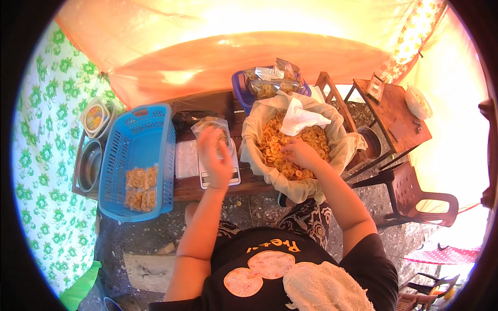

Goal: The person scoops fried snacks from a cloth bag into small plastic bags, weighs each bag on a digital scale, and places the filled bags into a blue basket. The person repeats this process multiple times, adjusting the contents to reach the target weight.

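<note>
My left hand (217,160) is raised over a white kitchen scale (234,173), its fingers at a clear plastic bag (210,123) that stands upright with some chips in it. Blur and the hand itself hide part of the grip. On the right, my right hand (301,154) reaches into a heap of round yellow-orange chips (275,142), like banana chips, fingertips closed among them. The heap fills a large basket lined with pale cloth (252,116). White paper or cloth (303,120) lies over the heap's far side.
A blue plastic basket (140,116) at left holds several filled packs (141,189). Flat clear bags (187,159) lie beside the scale. Behind the chips is a purple basket (240,93) of bagged goods. A metal bowl (89,165), side table (402,122) and brown chair (410,192) stand around.
</note>
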Demonstrator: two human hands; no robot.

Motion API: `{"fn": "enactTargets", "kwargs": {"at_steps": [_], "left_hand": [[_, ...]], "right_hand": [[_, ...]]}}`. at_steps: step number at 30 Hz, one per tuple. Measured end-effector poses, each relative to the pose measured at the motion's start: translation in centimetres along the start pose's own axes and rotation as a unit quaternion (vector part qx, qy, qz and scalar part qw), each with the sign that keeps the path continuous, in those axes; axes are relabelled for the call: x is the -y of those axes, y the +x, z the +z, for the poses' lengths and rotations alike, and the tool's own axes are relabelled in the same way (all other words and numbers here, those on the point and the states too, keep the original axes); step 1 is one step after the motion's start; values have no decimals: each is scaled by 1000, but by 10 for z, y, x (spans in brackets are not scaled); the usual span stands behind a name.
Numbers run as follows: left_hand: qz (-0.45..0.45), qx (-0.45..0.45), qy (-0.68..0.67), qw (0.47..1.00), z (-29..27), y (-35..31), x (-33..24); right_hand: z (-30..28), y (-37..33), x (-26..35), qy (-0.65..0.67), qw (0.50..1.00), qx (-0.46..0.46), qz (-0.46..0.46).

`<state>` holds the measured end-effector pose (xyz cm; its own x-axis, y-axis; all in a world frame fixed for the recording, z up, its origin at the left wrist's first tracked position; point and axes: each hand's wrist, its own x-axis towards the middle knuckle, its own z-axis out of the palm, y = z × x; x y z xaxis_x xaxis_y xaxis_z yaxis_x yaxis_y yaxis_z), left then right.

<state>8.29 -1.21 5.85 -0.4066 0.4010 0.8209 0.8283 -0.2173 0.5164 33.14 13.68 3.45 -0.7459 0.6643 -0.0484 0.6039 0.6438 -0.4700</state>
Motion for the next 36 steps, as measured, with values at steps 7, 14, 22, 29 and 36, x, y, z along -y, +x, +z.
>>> {"fn": "enactTargets", "kwargs": {"at_steps": [7,14,22,29,36], "left_hand": [[-119,429,-188,875,78,-24,-36],[-13,576,-14,817,128,-46,-29],[-174,492,-124,844,130,-32,-25],[-229,374,-248,864,60,20,-17],[-146,231,-109,956,-32,86,27]], "right_hand": [[-26,-7,-8,234,961,-36,140],[-29,-15,-15,201,974,-6,104],[-31,-22,2,212,968,-12,137],[-35,22,56,345,938,-16,37],[-32,107,148,342,931,-81,-95]]}}
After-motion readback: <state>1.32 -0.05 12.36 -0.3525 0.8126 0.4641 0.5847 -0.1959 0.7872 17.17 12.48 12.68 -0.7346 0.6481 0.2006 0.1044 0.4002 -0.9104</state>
